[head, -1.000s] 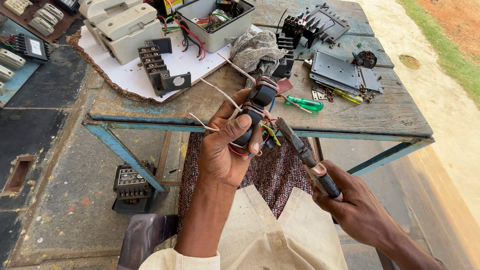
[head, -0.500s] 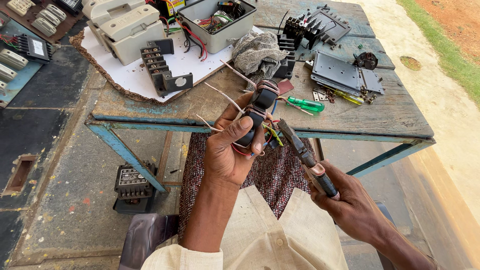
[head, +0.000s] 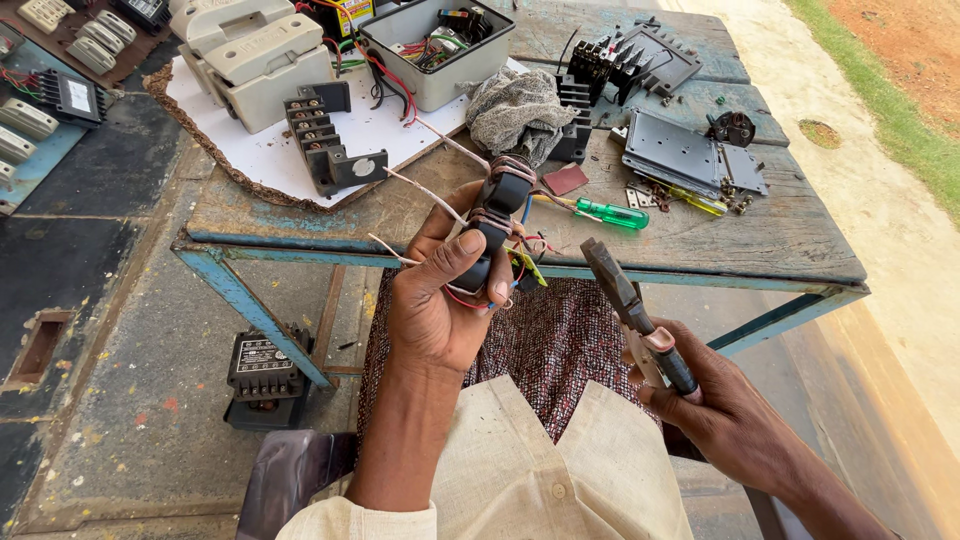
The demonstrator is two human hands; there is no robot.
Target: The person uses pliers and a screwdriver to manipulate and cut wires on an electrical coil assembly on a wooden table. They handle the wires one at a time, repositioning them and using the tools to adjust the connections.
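Black coil assembly upright in left hand (long axis toward table).

outdoor setting, bright daylight, short shadows. worn wooden table with chipped blue-painted frame and angled legs stood on a dark, stained concrete floor flecked with paint. a small rectangular recess was set in the floor at left. pale sandy ground ran along the right, with a grass strip and reddish soil beyond.
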